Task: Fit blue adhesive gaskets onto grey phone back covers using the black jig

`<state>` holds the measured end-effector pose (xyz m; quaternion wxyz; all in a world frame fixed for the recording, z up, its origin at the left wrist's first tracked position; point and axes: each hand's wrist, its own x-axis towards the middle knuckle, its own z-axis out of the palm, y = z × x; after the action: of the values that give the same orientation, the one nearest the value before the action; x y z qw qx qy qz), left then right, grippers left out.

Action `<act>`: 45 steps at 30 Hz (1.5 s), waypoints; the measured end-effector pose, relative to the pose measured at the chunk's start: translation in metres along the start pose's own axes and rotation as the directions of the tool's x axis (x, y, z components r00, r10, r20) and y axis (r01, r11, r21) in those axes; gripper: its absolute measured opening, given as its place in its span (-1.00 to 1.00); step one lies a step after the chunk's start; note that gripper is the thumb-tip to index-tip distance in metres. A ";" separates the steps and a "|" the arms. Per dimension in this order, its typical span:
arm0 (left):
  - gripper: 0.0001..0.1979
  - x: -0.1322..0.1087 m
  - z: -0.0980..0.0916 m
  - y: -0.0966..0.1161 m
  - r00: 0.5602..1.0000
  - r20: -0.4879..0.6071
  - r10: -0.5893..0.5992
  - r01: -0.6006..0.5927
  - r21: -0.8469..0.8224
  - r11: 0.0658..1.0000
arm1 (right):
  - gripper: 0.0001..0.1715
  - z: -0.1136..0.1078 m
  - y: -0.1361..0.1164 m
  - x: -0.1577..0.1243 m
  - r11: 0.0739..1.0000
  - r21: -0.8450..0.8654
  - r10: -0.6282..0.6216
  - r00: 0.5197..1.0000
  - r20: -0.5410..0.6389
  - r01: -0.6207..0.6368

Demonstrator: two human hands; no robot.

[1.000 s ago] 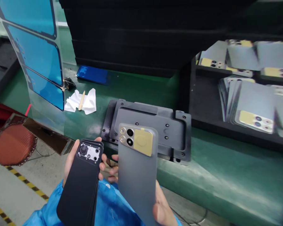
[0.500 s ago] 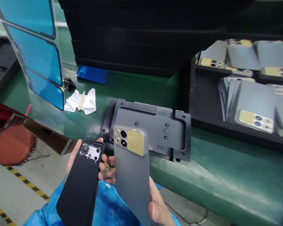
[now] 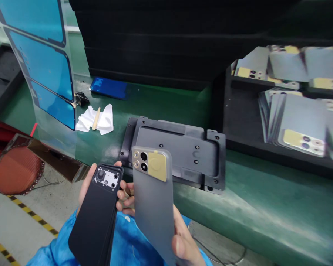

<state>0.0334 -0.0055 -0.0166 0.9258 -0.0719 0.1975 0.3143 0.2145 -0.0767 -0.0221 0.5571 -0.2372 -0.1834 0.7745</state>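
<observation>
My left hand [image 3: 86, 184] is closed around a stack of black phone back covers [image 3: 93, 221], thumb on one side and fingertips on the other. The top cover shows a silver camera plate with round holes. A grey phone back cover [image 3: 154, 210] with camera rings and a yellow film patch stands upright in my right hand [image 3: 187, 244]. Its thumb presses the right edge; some fingers show at the left edge, beside the black stack. Beyond the grey cover lies a dark metal fixture [image 3: 177, 147] with a phone-shaped recess, partly hidden by the cover.
Black trays [image 3: 242, 118] with many grey phone covers [image 3: 302, 114] are at right. A hanging sheet of blue adhesive pieces [image 3: 44, 62] stands left, near a white tissue [image 3: 107, 122], a wooden stick [image 3: 96, 118] and a blue-filmed piece [image 3: 108, 87]. A red stool [image 3: 18, 170] is lower left.
The grey cover in my right hand has shifted slightly left and up. The black stack has moved a little to the right at its lower end. Both holds are unchanged.
</observation>
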 end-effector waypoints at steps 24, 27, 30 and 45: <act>-0.62 -0.003 0.004 0.008 0.984 0.049 -0.173 0.178 -0.129 0.975 | 0.05 -0.001 0.003 -0.002 0.999 0.001 0.043 0.999 0.001 -0.043; -0.61 -0.003 0.004 0.008 0.985 0.024 -0.169 0.171 -0.162 0.972 | 0.03 0.000 0.002 -0.002 0.999 -0.001 0.041 0.999 0.015 -0.041; -0.62 -0.005 0.007 0.007 0.987 -0.015 -0.159 0.153 -0.189 0.970 | -0.01 0.001 0.001 -0.001 0.999 0.010 0.041 0.999 0.025 -0.041; -0.60 -0.004 0.011 0.001 0.992 -0.126 0.008 -0.018 -0.080 0.997 | -0.10 -0.003 0.002 0.001 0.999 -0.034 0.001 1.000 0.021 0.000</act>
<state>0.0337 -0.0036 -0.0048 0.9057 -0.1279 0.2429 0.3231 0.2144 -0.0761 -0.0258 0.5509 -0.2386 -0.2023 0.7738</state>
